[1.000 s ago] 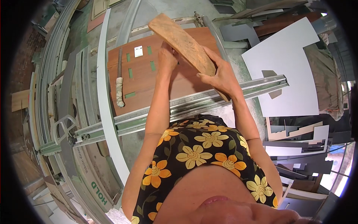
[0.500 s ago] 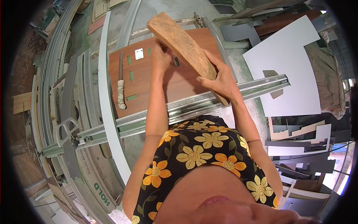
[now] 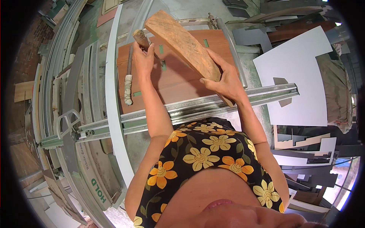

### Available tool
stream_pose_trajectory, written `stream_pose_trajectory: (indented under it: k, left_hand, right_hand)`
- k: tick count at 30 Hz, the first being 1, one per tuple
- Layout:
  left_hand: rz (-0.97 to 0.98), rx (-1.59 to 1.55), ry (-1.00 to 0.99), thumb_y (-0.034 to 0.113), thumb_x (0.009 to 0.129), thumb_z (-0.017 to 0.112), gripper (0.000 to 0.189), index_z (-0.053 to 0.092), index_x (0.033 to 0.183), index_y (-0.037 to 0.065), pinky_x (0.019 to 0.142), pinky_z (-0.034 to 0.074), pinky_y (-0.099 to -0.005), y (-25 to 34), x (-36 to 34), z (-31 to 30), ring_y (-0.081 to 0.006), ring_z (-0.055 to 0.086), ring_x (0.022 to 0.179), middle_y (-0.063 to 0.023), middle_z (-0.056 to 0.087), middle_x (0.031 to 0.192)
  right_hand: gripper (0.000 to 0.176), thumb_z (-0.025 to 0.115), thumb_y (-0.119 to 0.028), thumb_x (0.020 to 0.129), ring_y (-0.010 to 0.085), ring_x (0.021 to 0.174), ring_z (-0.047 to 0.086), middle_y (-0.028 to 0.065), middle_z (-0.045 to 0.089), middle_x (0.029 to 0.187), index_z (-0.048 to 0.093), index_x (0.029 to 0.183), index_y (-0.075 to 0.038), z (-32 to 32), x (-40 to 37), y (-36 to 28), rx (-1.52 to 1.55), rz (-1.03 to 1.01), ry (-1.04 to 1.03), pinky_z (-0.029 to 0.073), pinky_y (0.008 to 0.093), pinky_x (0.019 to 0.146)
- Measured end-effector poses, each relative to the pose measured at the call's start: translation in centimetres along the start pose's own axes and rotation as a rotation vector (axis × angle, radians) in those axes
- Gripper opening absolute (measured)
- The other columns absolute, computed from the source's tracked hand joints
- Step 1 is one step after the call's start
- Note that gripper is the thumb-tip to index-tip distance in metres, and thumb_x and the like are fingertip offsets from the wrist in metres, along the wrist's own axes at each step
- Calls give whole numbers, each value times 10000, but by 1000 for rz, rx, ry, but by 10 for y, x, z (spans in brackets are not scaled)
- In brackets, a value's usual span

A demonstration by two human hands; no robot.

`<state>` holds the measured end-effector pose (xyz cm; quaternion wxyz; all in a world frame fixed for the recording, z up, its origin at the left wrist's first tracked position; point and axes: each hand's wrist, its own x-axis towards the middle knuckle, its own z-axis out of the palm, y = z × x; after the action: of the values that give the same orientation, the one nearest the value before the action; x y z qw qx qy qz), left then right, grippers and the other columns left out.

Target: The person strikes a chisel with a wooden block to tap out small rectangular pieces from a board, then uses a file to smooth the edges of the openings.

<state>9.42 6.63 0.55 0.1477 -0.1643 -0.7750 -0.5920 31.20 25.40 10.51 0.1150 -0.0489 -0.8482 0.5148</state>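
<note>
My right hand point(image 3: 227, 81) grips the lower part of a thick wooden block point(image 3: 184, 45), thumb on its face and fingers along the far edge. The block slants from upper left to lower right above a reddish-brown board point(image 3: 178, 85). To the left, my left hand point(image 3: 143, 62) is closed around a tool with a worn wooden handle point(image 3: 140, 37). The handle's butt sticks out at the top; a thin dark part shows below the fingers. Beside this hand, a dark rod with a cloth-wrapped grip point(image 3: 128, 89) lies on the board.
A long metal rail point(image 3: 197, 104) crosses between my body and the board. A pale strip point(image 3: 113, 76) runs along the left, near stacked metal profiles point(image 3: 89, 81). At right are a large white sheet point(image 3: 300, 83) and piled offcuts point(image 3: 304, 148).
My left hand has moved left from beside the block, bringing the tool's wooden handle into sight. My right hand holds the block in nearly the same pose. The view has shifted slightly.
</note>
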Motion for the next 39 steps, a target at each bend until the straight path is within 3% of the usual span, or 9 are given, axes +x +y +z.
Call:
stream_pose_trajectory:
  k: [5,11,17,23,26,30,33,39]
  left_hand:
    - [-85,-54,-3,78,854,706,334,519,1114,-13,694,479,-332,12,-5,2,-176,575,748,-108,632,903]
    - [-40,-125,26,78,866,695,357,519,1160,-22,713,491,-334,-7,-5,14,-191,605,789,-121,648,940]
    - [-81,9,2,66,837,711,398,521,1172,-37,733,511,-373,10,-8,11,-257,666,823,-157,681,900]
    - [57,71,11,29,790,700,318,618,1094,-16,771,528,-386,-7,-7,13,-331,695,924,-183,716,959]
    - [170,77,-18,24,776,696,266,662,1039,-4,796,539,-394,-16,-12,10,-323,695,948,-160,722,987]
    - [74,104,-69,41,766,714,261,676,1021,6,802,547,-392,-11,-15,7,-309,695,955,-153,721,999]
    - [93,136,-60,46,764,720,276,673,1034,10,806,547,-388,1,-16,3,-307,692,968,-160,717,1017]
    - [36,113,-93,30,768,713,315,650,1075,2,826,533,-392,-7,-17,3,-326,680,998,-174,707,1052]
  right_hand:
    - [844,771,-136,657,219,1256,535,153,558,1379,462,1437,-38,2,6,-7,9,-3,-22,384,335,1075]
    - [848,773,-140,665,222,1249,536,156,561,1371,451,1441,-27,5,14,-8,15,-50,-44,376,337,1080]
    - [846,776,-171,675,224,1232,550,170,571,1357,449,1440,-19,10,27,-12,26,-146,-56,396,342,1060]
    - [854,789,-228,660,289,1138,634,212,638,1248,467,1423,-18,25,38,-9,-184,-75,-134,461,357,990]
    - [854,788,-243,655,321,1114,648,213,656,1219,475,1417,-21,30,36,-8,-179,-105,-163,473,367,975]
    - [855,783,-244,652,324,1131,641,215,650,1234,475,1418,-22,31,35,-10,-179,-29,-199,468,369,983]
    - [768,744,-250,660,371,1019,650,218,673,1120,524,1372,-66,30,35,-8,-162,-130,-142,499,407,888]
    - [782,753,-259,655,357,1016,658,212,680,1110,522,1377,-70,34,35,-5,-112,-127,-113,503,397,883]
